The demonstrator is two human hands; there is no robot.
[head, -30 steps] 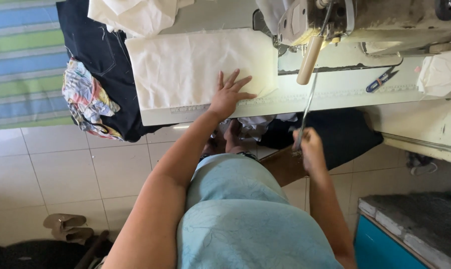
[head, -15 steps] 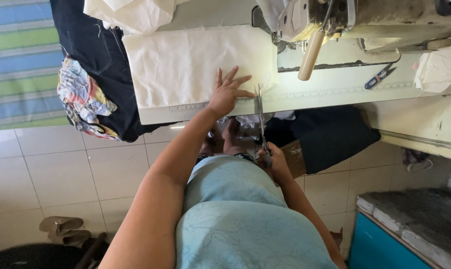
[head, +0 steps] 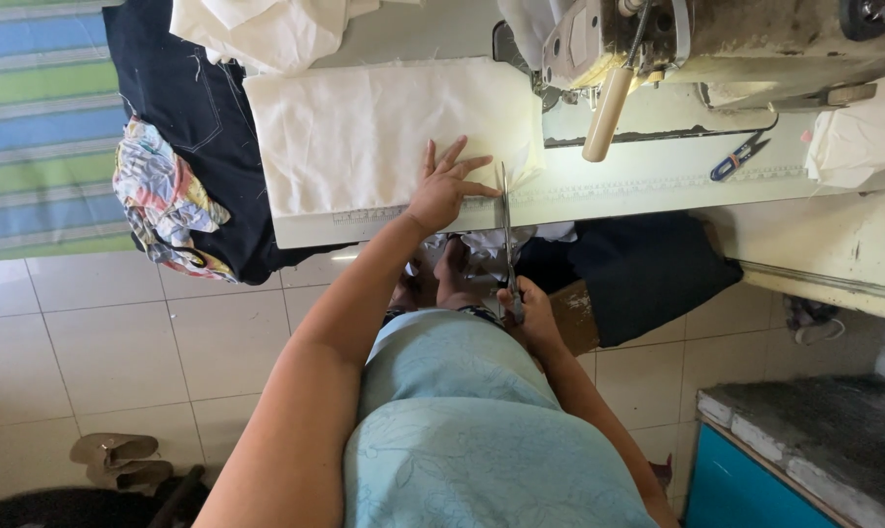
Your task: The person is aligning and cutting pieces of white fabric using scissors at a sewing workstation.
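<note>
Your sewing machine (head: 697,44) sits at the far right of the table (head: 658,191), and everything else places itself from it. A pale wooden handle (head: 607,115) hangs off its front, and small blue-handled snips (head: 741,156) lie just beside its base. Left of the machine, the cream fabric (head: 364,137) lies flat on the table, with more pale cloth (head: 266,29) heaped beyond it. Further left, a dark garment (head: 183,108) and a patterned rag (head: 164,200) droop over the table's end.

Your left hand (head: 445,186) rests flat on the fabric's near right corner, fingers spread apart. Your right hand (head: 526,313) sits below the table edge, fingers curled tight around the scissors (head: 507,235). The scissors run long and straight away from you toward the machine, tips at the fabric's edge beside your left hand; nothing blocks them
</note>
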